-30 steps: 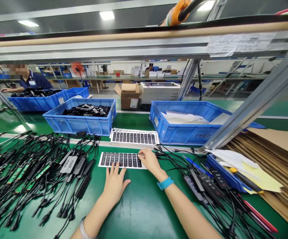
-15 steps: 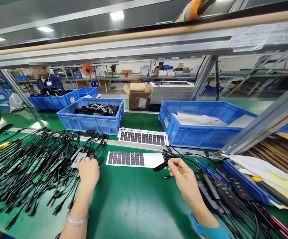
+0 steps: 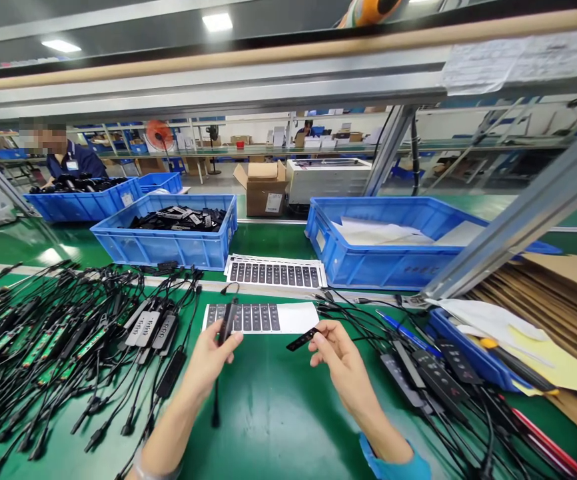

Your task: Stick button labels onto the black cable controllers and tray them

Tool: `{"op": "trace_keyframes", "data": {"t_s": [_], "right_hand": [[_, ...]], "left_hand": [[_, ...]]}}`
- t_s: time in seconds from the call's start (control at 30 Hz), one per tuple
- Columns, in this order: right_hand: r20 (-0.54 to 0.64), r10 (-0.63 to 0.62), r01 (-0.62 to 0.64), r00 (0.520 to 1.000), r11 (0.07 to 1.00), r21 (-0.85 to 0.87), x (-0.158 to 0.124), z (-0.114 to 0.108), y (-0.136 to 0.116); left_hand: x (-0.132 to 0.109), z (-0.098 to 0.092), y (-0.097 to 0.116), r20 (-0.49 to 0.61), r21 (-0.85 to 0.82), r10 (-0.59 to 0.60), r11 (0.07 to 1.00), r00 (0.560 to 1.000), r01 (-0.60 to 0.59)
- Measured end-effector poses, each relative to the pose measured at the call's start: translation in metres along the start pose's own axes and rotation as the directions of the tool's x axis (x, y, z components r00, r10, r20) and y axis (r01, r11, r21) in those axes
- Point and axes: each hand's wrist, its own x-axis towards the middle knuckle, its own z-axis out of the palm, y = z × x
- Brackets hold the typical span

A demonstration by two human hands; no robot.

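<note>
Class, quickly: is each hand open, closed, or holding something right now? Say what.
Left hand: closed, holding a black cabled device.
Right hand: closed, pinching a thin black strip by one end.

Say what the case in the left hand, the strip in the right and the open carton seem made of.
Case: likely hard plastic, black, by its straight, rigid-looking shape; finish blurred.
Strip: perhaps plastic film, smooth-looking black, being thin and flat; coated paper is possible.
Carton: cardboard, matt brown, judging by its folded-out flaps.
</note>
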Motion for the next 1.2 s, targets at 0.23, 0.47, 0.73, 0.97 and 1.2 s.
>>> {"op": "trace_keyframes", "data": {"t_s": [0.23, 0.47, 0.73, 0.97, 1.2], "right_hand": [[0.048, 0.027, -0.031, 0.998, 0.995, 0.091, -0.007, 0.008, -0.001], [0.111, 0.081, -0.092, 0.991, 0.991, 0.095, -0.011, 0.021, 0.001], [0.132, 0.116, -0.127, 0.984, 0.988, 0.082, -0.011, 0.023, 0.003], [0.123, 0.121, -0.127, 0.985, 0.991, 0.046, -0.012, 0.023, 0.004], [0.112, 0.131, -0.137, 0.985, 0.989, 0.048, -0.012, 0.023, 0.006]], "left_hand": [[-0.023, 0.041, -0.009, 0.327, -0.418, -0.203, 0.845, 0.923, 0.334], [-0.033, 0.055, -0.027, 0.498, -0.332, -0.199, 0.855, 0.844, 0.398], [-0.035, 0.057, -0.030, 0.522, -0.321, -0.212, 0.849, 0.826, 0.421], [-0.036, 0.059, -0.023, 0.525, -0.309, -0.238, 0.842, 0.817, 0.443], [-0.036, 0.059, -0.024, 0.530, -0.296, -0.239, 0.847, 0.813, 0.442]]}}
